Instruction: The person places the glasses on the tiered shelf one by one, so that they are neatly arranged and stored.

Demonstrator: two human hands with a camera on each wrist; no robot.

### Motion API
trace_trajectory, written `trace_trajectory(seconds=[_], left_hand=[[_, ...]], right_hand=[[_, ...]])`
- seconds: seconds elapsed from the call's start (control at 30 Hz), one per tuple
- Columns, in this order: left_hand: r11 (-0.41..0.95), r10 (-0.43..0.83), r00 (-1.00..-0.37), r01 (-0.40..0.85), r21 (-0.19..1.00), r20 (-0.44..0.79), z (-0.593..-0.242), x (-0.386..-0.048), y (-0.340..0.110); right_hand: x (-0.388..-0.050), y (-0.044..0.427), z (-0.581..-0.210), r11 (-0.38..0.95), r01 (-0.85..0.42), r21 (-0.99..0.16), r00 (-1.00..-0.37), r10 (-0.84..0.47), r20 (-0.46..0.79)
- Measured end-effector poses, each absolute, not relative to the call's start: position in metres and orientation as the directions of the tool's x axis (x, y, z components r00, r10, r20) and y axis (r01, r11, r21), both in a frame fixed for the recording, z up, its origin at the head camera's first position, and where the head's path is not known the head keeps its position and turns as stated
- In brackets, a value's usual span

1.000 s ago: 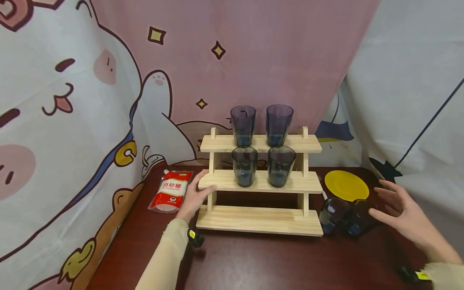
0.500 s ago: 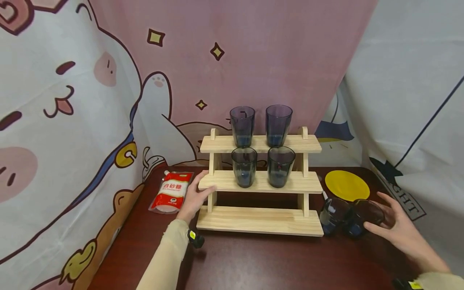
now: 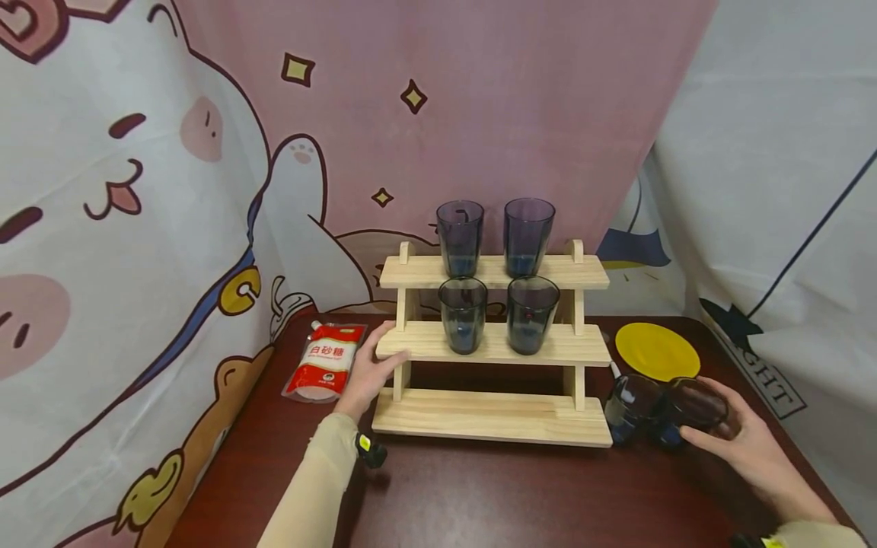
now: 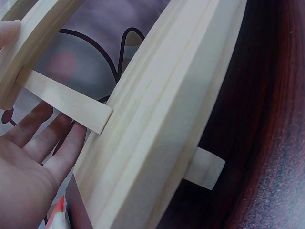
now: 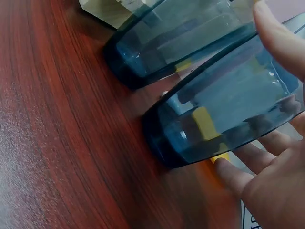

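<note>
My left hand (image 3: 371,374) grips the left end of the middle board of a three-tier wooden display stand (image 3: 493,415), thumb on top. In the left wrist view its fingers (image 4: 64,148) reach behind the upright. At the right, my right hand (image 3: 750,445) holds a dark tinted drinking glass (image 3: 697,402), its thumb on the near side and the other fingers partly hidden behind. That glass stands on the table in the right wrist view. Close to its left is a second glass (image 3: 632,403). Two glasses (image 3: 463,316) stand on the middle tier and two more (image 3: 460,237) on the top tier.
A red and white sugar pouch (image 3: 325,362) lies left of the stand on the dark wood table (image 3: 479,495). A yellow plate (image 3: 656,350) lies behind the glasses at the right. A printed cloth (image 3: 548,99) hangs behind, with more cloth at both sides.
My right hand has moved left and closed in around the right-hand glass. My left hand stays at the stand, and the glasses have not visibly moved.
</note>
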State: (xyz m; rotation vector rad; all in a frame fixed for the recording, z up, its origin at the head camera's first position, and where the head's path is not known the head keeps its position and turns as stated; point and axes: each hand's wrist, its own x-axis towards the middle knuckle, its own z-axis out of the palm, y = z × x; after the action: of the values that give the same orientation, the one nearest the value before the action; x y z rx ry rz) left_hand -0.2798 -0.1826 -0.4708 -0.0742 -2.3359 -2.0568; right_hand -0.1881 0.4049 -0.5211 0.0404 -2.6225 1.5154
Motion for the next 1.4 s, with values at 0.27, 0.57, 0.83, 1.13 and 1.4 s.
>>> trace_trajectory(seconds=[0.27, 0.57, 0.83, 1.13, 1.4], left_hand=[[0.122, 0.023, -0.998, 0.053, 0.991, 0.051, -0.473, -0.280, -0.183], [0.123, 0.031, -0.998, 0.056, 0.991, 0.053, -0.473, -0.284, -0.183], [0.106, 0.014, -0.998, 0.069, 0.992, 0.068, -0.503, -0.301, -0.187], [0.106, -0.004, -0.994, 0.109, 0.988, 0.110, -0.507, -0.300, -0.187], [0.110, -0.009, -0.992, 0.120, 0.987, 0.122, -0.506, -0.300, -0.187]], right_hand=[[-0.187, 0.401, -0.525, 0.533, -0.053, -0.845, -0.986, 0.108, 0.130], [-0.187, 0.402, -0.526, 0.491, -0.053, -0.869, -0.979, 0.146, 0.142], [-0.184, 0.411, -0.524, 0.321, -0.110, -0.941, -0.973, 0.160, 0.168], [-0.174, 0.416, -0.490, -0.080, -0.326, -0.942, -0.942, 0.107, 0.317], [-0.171, 0.403, -0.450, -0.219, -0.481, -0.849, -0.875, 0.051, 0.482]])
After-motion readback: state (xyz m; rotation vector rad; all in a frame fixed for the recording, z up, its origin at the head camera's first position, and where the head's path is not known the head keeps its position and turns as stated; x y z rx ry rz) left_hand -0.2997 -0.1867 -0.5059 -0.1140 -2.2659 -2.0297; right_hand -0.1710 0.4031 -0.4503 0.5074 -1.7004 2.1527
